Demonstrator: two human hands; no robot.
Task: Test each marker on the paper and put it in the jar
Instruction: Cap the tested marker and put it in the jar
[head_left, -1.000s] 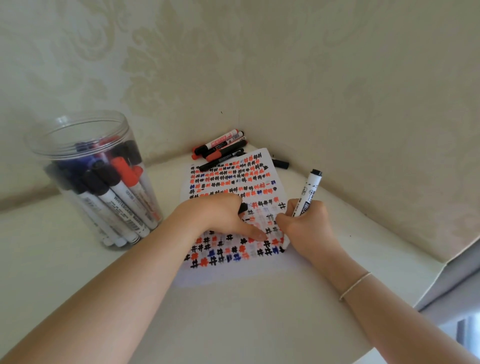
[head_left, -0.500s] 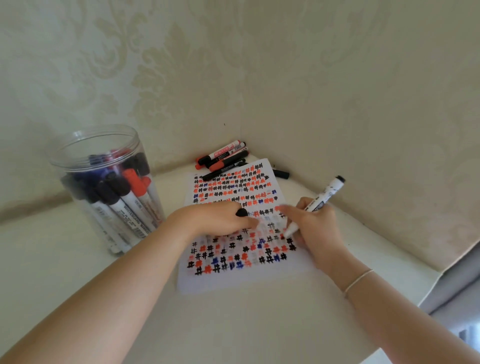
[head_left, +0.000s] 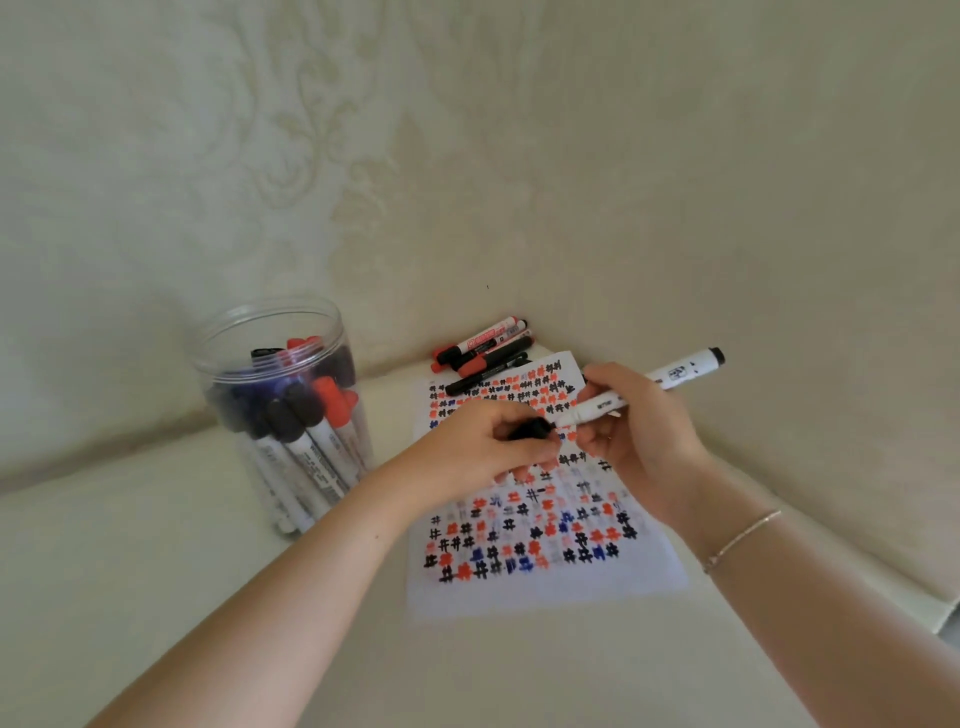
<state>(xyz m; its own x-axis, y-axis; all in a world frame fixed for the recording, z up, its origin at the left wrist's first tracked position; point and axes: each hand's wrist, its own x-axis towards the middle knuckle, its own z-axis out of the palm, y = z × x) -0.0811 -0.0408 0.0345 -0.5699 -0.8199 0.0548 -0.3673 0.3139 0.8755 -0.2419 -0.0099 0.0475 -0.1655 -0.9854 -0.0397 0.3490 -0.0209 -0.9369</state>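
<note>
A white sheet of paper (head_left: 545, 587) covered with black, red and blue hash marks lies in the corner of the pale surface. My right hand (head_left: 641, 431) grips a white marker (head_left: 675, 374) with a black end, lifted above the paper and lying nearly level, tip pointing left. My left hand (head_left: 483, 447) pinches the black cap (head_left: 530, 430) right at the marker's tip. A clear plastic jar (head_left: 270, 338) stands to the left with several capped markers inside.
Several loose markers (head_left: 483, 348) with red and black caps lie in the corner behind the paper. Patterned walls close in behind and to the right. The surface's edge drops off at the lower right.
My right hand has lifted the marker off the paper and turned it level. My left hand has risen from the sheet and brought the black cap to the marker's tip.
</note>
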